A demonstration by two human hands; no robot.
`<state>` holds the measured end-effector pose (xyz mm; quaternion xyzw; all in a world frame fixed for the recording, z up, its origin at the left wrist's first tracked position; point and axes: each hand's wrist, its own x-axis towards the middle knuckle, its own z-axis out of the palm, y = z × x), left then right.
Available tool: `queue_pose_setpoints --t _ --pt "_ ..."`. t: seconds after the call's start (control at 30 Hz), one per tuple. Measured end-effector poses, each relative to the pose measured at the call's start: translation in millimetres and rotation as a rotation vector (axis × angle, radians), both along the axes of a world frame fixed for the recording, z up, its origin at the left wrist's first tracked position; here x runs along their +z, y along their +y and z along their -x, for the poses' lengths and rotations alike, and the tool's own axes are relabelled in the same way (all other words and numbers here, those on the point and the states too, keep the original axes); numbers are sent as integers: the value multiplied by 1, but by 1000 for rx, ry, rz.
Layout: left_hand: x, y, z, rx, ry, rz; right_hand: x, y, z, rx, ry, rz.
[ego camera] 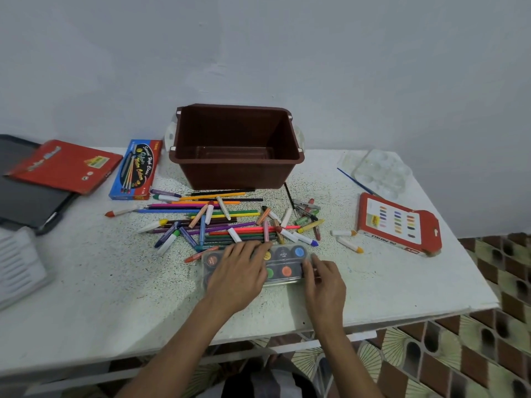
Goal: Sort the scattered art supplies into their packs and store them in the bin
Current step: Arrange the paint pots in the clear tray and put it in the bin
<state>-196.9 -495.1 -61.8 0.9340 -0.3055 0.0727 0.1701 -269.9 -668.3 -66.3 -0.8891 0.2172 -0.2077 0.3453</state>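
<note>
A clear paint box (283, 264) with round colour pots lies near the table's front, closed under a see-through lid. My left hand (240, 272) lies flat on its left half with straight fingers. My right hand (323, 275) grips the box's right end. Behind it sprawls a heap of coloured pencils (218, 214) and oil pastels (304, 222). The empty brown bin (235, 170) stands at the back. A blue pencil box (135, 170) lies left of the bin, and a red oil pastel pack (398, 224) at right.
A red flat pack (64, 166) rests on a dark tray (26, 202) at far left. A clear palette (379, 170) and a blue brush (355, 180) lie at back right. White ribbed plastic (17, 268) sits at the left edge. The table edge (431, 317) is close on the right.
</note>
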Motion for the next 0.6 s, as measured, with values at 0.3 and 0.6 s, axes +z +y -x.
queue_pose_setpoints --t 0.3,0.6 --pt "5 3 -2 -21 117 66 1 -1 0 49 65 121" --pt "-7 59 7 291 150 278 10 2 -13 391 102 448"
